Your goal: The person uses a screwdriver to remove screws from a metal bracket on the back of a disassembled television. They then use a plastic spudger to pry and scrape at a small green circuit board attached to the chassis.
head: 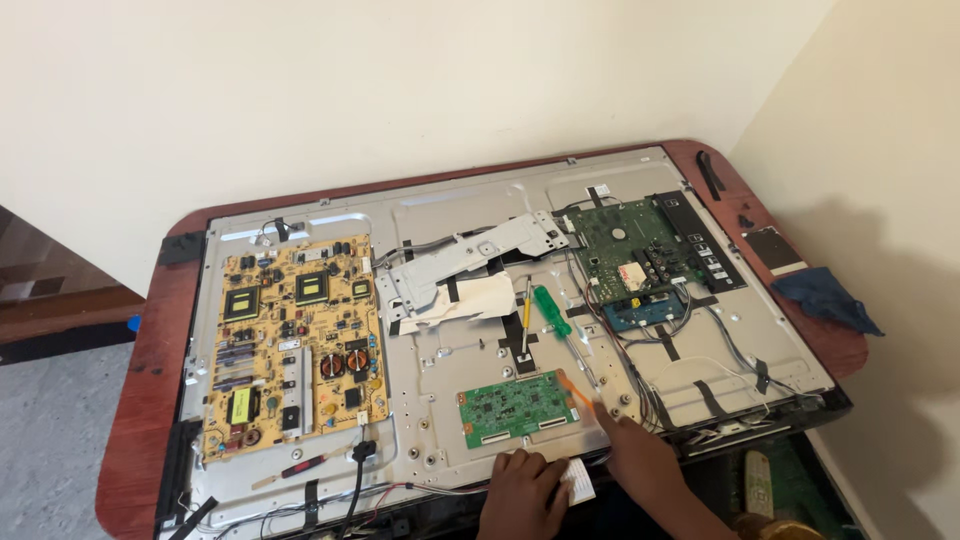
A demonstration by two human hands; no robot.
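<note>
Head view. One flat-screen set, back cover off, lying face down on a reddish-brown wooden table with rounded corners, pushed into a cream-walled corner.

Metal back panel: dull grey, stamped sheet, ribbed and dotted with screw holes.

Yellow circuit board: large, rectangular, at the panel's left, crowded with black blocks and copper coils.

Green circuit board: squarish, upper right, with a small blue board just below it.

Small green board: narrow rectangle, low centre, near the front edge.

Bent grey bracket: centre, with crumpled white paper beneath it.

Green-handled screwdriver: lying loose on the panel beside a thin yellow-handled tool. A red-and-black tool lies lower left.

Dark blue cloth: crumpled, on the table's right edge.

Left hand: at the panel's front edge, palm down, fingers curled together against a white ribbed cable end; whether they pinch it cannot be told.

Right hand: reaching from below, index finger stretched to the small green board's right corner, where an orange ribbon strip lies; the other fingers are folded under.
</note>
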